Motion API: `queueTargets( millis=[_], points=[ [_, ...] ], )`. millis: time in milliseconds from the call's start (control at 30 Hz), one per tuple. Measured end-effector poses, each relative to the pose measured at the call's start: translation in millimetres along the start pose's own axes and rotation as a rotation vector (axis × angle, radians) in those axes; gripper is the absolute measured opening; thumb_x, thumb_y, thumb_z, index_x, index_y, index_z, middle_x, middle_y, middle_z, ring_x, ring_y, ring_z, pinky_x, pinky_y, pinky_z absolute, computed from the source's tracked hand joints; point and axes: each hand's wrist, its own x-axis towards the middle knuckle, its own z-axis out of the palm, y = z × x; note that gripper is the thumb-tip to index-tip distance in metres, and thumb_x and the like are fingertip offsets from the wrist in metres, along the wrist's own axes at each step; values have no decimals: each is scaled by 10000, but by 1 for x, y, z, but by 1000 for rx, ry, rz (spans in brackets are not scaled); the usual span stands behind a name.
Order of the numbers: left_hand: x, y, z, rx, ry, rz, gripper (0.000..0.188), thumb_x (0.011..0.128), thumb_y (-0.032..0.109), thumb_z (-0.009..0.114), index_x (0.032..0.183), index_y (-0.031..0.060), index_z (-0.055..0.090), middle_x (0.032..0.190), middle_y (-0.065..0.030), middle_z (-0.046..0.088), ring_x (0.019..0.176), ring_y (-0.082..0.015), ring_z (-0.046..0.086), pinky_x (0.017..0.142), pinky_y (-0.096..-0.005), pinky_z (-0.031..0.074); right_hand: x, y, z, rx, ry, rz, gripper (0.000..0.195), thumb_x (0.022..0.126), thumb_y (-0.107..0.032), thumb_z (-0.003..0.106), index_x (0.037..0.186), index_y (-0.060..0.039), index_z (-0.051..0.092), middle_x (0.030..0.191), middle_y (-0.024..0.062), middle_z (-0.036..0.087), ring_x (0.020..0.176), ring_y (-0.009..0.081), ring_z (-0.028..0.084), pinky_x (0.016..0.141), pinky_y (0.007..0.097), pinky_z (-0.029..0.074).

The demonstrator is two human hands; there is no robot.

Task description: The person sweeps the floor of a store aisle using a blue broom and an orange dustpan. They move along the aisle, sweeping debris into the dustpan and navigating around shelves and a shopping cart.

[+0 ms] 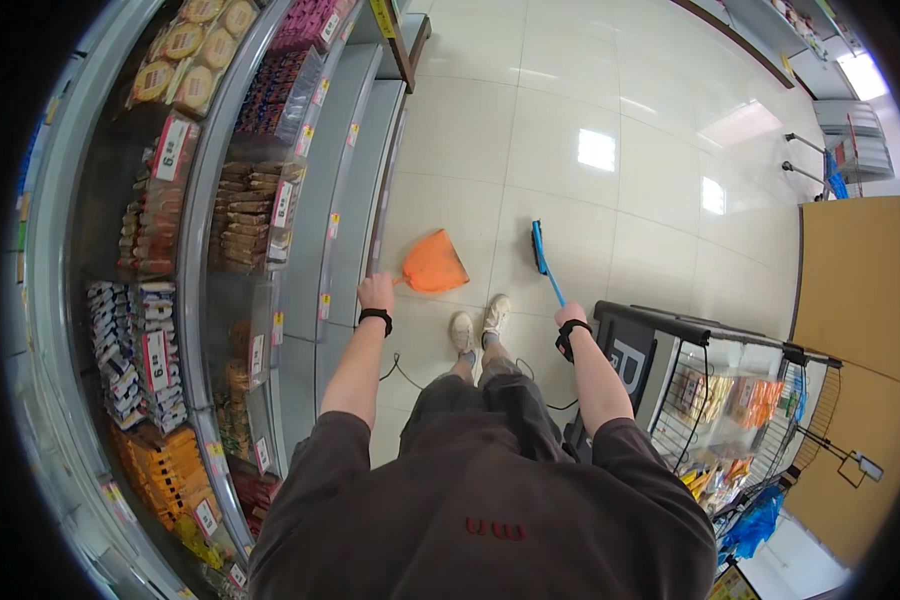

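Observation:
An orange dustpan (435, 264) is held out at the left, and my left hand (376, 291) grips its short handle. Its pan is over the pale tiled floor, near the bottom of the shelving; whether it touches the tiles I cannot tell. My right hand (568, 313) is closed around the handle of a blue brush (540, 247) with dark bristles. The brush head is to the right of the dustpan, apart from it, above or on the tiles. My light-coloured shoes (474, 330) stand between the two tools.
Grey store shelves (300, 255) with packaged snacks (246, 214) and price tags run along my left. Close to my right arm stands a rack (645, 337) holding bagged goods (720, 397). A tan panel (862, 277) rises behind it. Thin black cords (399, 367) lie by my feet.

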Motion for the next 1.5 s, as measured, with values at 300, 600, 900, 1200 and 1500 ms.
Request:
queueTargets(
  millis=[300,600,900,1200,1500],
  points=[
    [38,44,-29,21,-22,52,129,791,131,581,746,70,686,716,-133,656,696,-302,660,594,-400,533,5,-102,63,-169,-74,-266,226,858,-125,471,973,-23,637,973,211,644,904,349,637,772,423,526],
    [50,56,-41,91,-74,38,117,791,86,560,725,100,656,770,-91,667,747,-252,667,617,-352,535,-8,-113,21,-240,-310,-481,310,832,-160,501,1106,-69,615,1033,208,623,961,371,595,851,446,478],
    [42,54,-26,50,-26,42,138,802,96,550,732,88,668,751,-110,661,735,-278,664,620,-360,539,-8,-122,40,-289,-97,-435,247,860,-110,430,997,7,600,972,208,636,922,337,624,789,433,515],
    [34,27,-26,-28,-94,41,151,828,147,550,796,69,675,783,-129,661,773,-317,656,639,-418,533,-31,-132,9,-258,-248,-497,268,837,-155,494,1034,-16,610,1036,232,618,979,359,601,838,436,493],
    [108,28,-51,41,22,111,295,847,331,591,787,50,658,794,-151,652,779,-349,639,635,-443,517,45,-71,-113,-116,-42,-242,284,862,-181,451,1025,8,586,1039,250,608,982,401,585,830,474,478]
  ],
)
